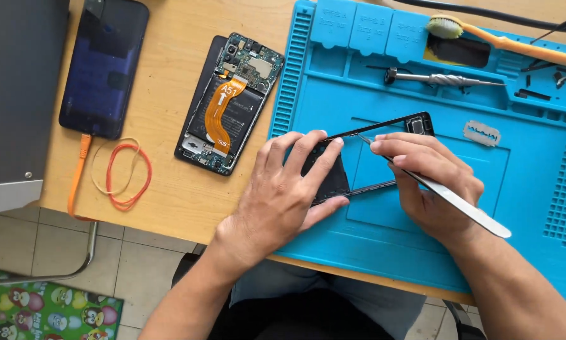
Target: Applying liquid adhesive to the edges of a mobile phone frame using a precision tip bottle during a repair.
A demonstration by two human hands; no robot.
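Black phone frame [383, 126] lies on the blue work mat [535, 189], near the mat's left-centre, long axis tilted from 8 o'clock up to 2 o'clock. Thin rim, open middle, mat showing through; small dark block at its upper right corner.

Left hand [283, 195] lies over the frame's lower left end, fingers spread and pressing down on it, thumb at 4 o'clock hooked along the frame's lower edge. Wrist runs off toward 7 o'clock.

Right hand [431, 182] sits at 3 o'clock of the left hand, fingers bunched together, pinching metal tweezers [459, 204]. Tweezer tip points toward 10 o'clock and meets the frame's upper rail just beside the left index fingertip; the tail end sticks out past the hand toward 4 o'clock.

Around it: razor blade [482, 133] on the mat at 2 o'clock of the right hand, apart from it. Screwdriver [440, 79] lies in the mat's upper tray at 12 o'clock. Toothbrush [503, 41] with orange handle at the mat's top edge.

Off the mat, on the wooden table [169, 189]: opened phone [229, 104] with battery and orange flex cable showing, at 10 o'clock of the left hand. Farther at 9–10 o'clock, a dark phone [104, 66] screen-up with an orange cable [78, 170] plugged in at its bottom. Rubber bands [128, 173] lie just beside the cable.
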